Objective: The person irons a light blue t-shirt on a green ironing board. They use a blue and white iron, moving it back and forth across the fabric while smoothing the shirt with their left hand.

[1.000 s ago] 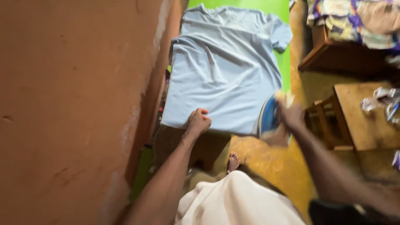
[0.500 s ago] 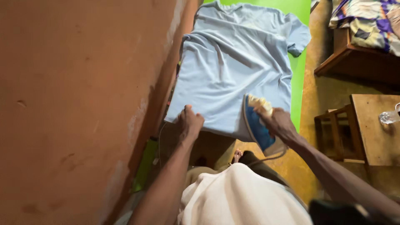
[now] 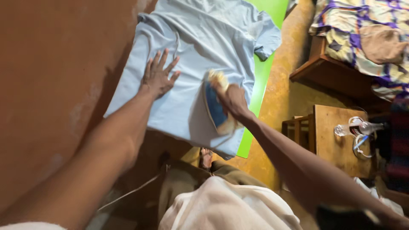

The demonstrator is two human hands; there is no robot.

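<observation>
On shirt [image 3: 200, 38] now: L hand [image 3: 158, 76] flat, iron [image 3: 215, 104] further up.

We list: matt pale-blue cloth shirt [image 3: 200, 38] under our left hand [image 3: 158, 77]; blue iron [image 3: 215, 108] in our right hand [image 3: 232, 100], seemingly glossy plastic; beyond it, smooth green board [image 3: 255, 91].

A reddish-brown plastered wall [image 3: 55, 85] fills nine o'clock; a mottled yellow-ochre floor [image 3: 285, 98] runs toward one o'clock; at three o'clock a small wooden table [image 3: 332, 145] stands beside a wooden stool [image 3: 298, 130]; at two o'clock a wooden bed [image 3: 328, 74] carries a patterned blanket [image 3: 353, 30].
</observation>
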